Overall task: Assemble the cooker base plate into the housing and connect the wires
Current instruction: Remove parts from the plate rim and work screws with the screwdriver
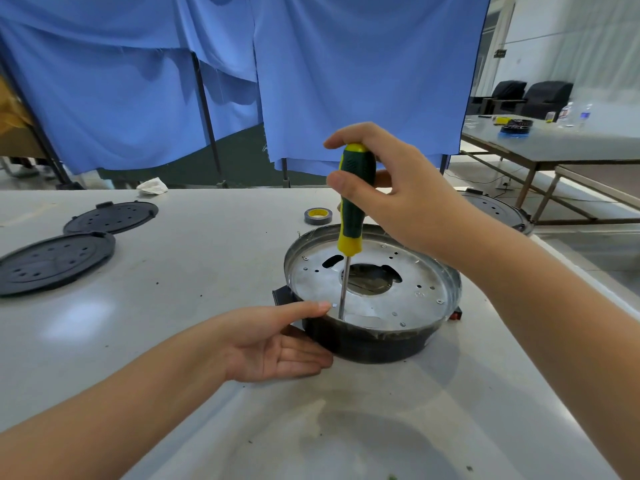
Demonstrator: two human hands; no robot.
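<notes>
The right hand (398, 192) held the screwdriver (353, 209) in a closed grip, with fingers and thumb curled round the green and yellow handle. The tool stood nearly upright, which would keep the driving force in line with the fastener. Directly below the grip, the steel shaft ran down to the near edge of the base plate (377, 289), where the tip met the metal. Whether a screw sat under the tip could not be told.

The left hand (277, 341) lay below and to the left of that grip. Its fingers were straight. One fingertip rested on the plate rim just beside the shaft, and the remaining fingers lay against the outer wall of the housing (367, 341). This placement probably steadied the housing against turning and guided the tip.

The silver base plate already sat inside the dark round housing, which stood on the tabletop (173, 306) under both hands. A large central opening in the plate showed parts beneath it; no wires could be made out there. Fastening therefore appeared to be the step in hand, with the wire connection still to follow.

Beyond the grip lay a roll of tape (318, 216). Well to the left of the grip lay two black perforated covers (55, 261), one overlapping the other, apparently set aside.
</notes>
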